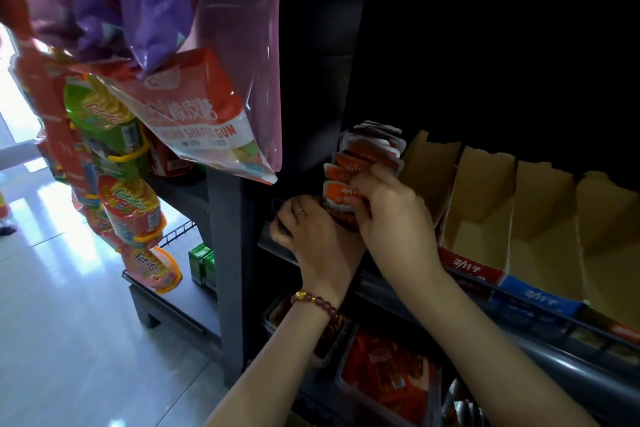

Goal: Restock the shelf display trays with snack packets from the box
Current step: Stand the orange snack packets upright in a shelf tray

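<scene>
A row of small orange-red snack packets [360, 156] stands on edge in the leftmost display tray on the dark shelf. My right hand [391, 208] is closed over the front packets of that row, fingers pinching them from above. My left hand [304, 229], with a ring and a bead bracelet, grips the tray's front left corner just below the packets. To the right stand several cardboard display trays [485, 204] with red and blue fronts, their insides bare. The supply box is not in view.
Hanging bags of gum and potato snacks [194, 107] dangle at the upper left, close to my hands. Clear tubs of red packets [384, 374] sit on the lower shelf. A shelf rail [540, 319] runs along the front. Tiled floor lies to the left.
</scene>
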A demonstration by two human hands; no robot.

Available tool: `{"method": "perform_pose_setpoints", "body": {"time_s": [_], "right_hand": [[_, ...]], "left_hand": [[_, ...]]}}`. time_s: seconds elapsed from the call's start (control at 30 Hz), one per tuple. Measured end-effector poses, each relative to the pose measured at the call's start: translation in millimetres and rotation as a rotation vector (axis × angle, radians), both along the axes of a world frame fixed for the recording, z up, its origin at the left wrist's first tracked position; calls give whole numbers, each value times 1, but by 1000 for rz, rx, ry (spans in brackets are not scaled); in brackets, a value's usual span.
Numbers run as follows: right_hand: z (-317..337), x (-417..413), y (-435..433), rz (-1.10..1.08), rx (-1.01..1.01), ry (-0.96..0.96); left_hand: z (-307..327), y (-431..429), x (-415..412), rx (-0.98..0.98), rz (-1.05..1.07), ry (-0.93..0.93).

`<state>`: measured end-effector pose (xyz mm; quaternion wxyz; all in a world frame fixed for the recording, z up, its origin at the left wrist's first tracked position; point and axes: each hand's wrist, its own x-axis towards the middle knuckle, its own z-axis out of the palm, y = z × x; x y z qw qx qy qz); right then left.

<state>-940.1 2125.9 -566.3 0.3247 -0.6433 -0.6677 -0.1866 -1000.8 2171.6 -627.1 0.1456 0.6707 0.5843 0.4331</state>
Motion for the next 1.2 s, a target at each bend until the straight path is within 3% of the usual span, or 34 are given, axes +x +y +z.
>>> {"method": "perform_pose_setpoints", "body": {"time_s": [0.23,0.4,0.7,0.8,0.9,0.97,1.1,1.2], "right_hand": [[-3,-3,-10,-73,145,-165],[-4,1,-13,-34,260,-153],[-9,2,-3,-9,262,-62],[-17,6,-8,44,261,70],[-22,2,-17,46,274,359],[-23,-1,-19,-5,233,446],[-21,-2,-15,-81,-76,449],[-24,-1,-7,-65,-124,471]], "left_hand": [[-7,2,1,76,74,125],[-1,-3,-1,1,16,82],[3,2,-3,-54,-22,88],[4,0,-4,-26,-8,82],[-1,2,-2,59,-6,52],[-2,4,-2,143,-30,-34],[4,3,-1,165,-236,-348],[3,3,2,145,-278,-368]]}}
